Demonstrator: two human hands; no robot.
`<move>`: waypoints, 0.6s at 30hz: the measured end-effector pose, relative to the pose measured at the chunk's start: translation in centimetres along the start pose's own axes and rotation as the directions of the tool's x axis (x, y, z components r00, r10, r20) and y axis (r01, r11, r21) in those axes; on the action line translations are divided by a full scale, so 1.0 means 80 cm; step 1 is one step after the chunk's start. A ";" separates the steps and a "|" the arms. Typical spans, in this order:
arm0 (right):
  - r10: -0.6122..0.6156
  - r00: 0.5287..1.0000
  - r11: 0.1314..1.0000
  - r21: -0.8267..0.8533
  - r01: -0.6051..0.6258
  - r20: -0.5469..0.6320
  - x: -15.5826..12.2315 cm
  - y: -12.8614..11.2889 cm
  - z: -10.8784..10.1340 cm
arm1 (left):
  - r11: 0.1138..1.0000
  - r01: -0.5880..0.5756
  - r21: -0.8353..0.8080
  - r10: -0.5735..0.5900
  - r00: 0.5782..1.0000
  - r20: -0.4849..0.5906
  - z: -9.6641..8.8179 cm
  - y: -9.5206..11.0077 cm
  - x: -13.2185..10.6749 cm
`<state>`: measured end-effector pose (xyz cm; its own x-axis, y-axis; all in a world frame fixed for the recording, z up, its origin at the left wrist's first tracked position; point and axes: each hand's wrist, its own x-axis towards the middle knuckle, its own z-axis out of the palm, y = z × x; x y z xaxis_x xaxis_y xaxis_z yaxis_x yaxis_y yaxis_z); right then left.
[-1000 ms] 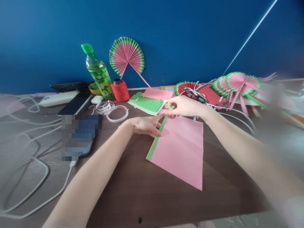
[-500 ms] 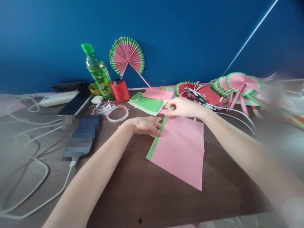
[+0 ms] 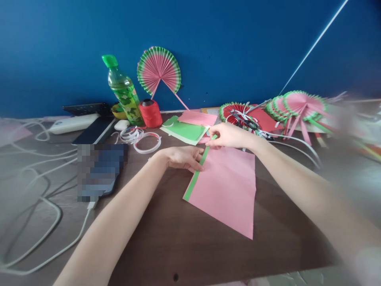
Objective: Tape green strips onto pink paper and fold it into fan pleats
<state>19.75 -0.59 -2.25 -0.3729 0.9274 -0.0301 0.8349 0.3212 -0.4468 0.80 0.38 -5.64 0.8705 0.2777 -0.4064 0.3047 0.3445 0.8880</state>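
Observation:
A pink paper sheet [image 3: 228, 188] lies on the dark wooden table [image 3: 166, 242] with a green paper strip [image 3: 197, 173] along its left edge. My left hand [image 3: 181, 157] rests flat beside the sheet, fingers stretched out and pressing on the middle of the strip. My right hand [image 3: 229, 135] pinches the strip's far end at the sheet's top corner.
Behind the hands lie green and pink paper sheets [image 3: 184, 130], a red thread spool [image 3: 151, 113], a green bottle [image 3: 122, 91], tape rings [image 3: 146, 142] and a paper fan [image 3: 159, 73] against the blue wall. More fans and scissors [image 3: 247, 119] sit right. A phone [image 3: 99, 171] and white cables [image 3: 44, 210] lie left.

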 end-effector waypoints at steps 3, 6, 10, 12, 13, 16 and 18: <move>0.002 1.000 1.000 -0.025 -0.002 -0.005 0.001 0.002 0.001 | 1.000 -0.002 -0.001 0.002 1.000 -0.006 0.002 0.002 -0.001; 0.007 1.000 1.000 -0.030 -0.007 -0.005 0.002 0.003 0.001 | 1.000 -0.014 -0.010 0.014 1.000 -0.001 0.002 0.003 -0.001; 0.005 1.000 1.000 -0.028 -0.005 0.000 0.001 0.002 0.000 | 1.000 -0.010 -0.030 0.010 1.000 -0.005 0.001 0.003 -0.003; 0.004 1.000 1.000 -0.027 -0.004 0.008 0.001 0.002 0.000 | 0.999 -0.007 -0.043 0.006 1.000 -0.008 0.003 0.005 -0.004; 0.004 1.000 1.000 -0.025 -0.004 0.013 0.001 0.003 0.000 | 0.998 -0.008 -0.054 0.008 1.000 -0.011 0.004 0.005 -0.004; 0.002 1.000 1.000 -0.012 -0.002 0.024 0.002 0.003 0.000 | 0.994 -0.032 -0.107 0.025 0.997 -0.068 0.008 0.005 -0.001; -0.005 1.000 1.000 -0.001 0.006 0.017 0.002 0.003 0.000 | 0.989 -0.058 -0.133 0.034 0.984 -0.177 0.009 0.003 0.004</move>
<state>19.89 -0.40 -2.31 -0.3845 0.9221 -0.0432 0.8332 0.3265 -0.4463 1.46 -0.12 -5.39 0.7979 0.4437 -0.4081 0.2000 0.4438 0.8735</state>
